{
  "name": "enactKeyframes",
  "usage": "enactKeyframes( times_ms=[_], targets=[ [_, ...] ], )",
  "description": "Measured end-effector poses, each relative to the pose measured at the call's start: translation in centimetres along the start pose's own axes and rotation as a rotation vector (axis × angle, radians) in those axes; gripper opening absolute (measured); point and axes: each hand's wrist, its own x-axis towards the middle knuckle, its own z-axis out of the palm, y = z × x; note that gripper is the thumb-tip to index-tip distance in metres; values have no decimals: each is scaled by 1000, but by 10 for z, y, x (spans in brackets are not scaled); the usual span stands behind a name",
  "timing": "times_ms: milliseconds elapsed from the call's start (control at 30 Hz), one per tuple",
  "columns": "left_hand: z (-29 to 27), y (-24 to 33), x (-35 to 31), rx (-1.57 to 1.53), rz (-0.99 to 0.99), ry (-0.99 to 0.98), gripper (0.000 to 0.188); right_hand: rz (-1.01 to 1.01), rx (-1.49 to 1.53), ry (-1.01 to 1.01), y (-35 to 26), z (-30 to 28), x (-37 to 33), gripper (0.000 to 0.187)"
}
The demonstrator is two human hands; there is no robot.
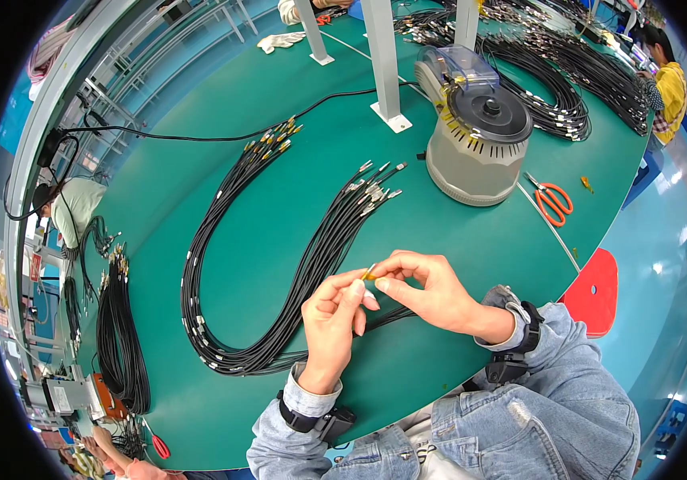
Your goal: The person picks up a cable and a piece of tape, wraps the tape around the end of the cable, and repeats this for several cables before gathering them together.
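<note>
In front of me my left hand pinches the end of a thin black cable, most of it hidden by the fingers. My right hand meets it from the right, thumb and forefinger closed on a small piece of amber tape at the cable end. A U-shaped bundle of black cables lies left of my hands. One leg of it ends in amber-wrapped tips, the other in silvery connectors. Some cable strands pass beneath my hands.
A round tape dispenser stands beyond my hands, beside a grey post. Orange-handled scissors lie to its right. More cable bundles rest at the left and far right of the green table. Other people sit around it; a red stool is at right.
</note>
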Motion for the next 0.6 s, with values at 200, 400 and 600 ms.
enactKeyframes(
  times_ms=[200,400,600],
  targets=[
    [2,0,1,-131,-44,74,20,243,269,-5,5,-9,6,26],
    [2,-4,0,-103,-7,52,20,154,230,-25,-1,1,1,21],
    [4,-2,-2,-73,-51,-2,18,108,227,-55,9,0,0,13]
  ],
)
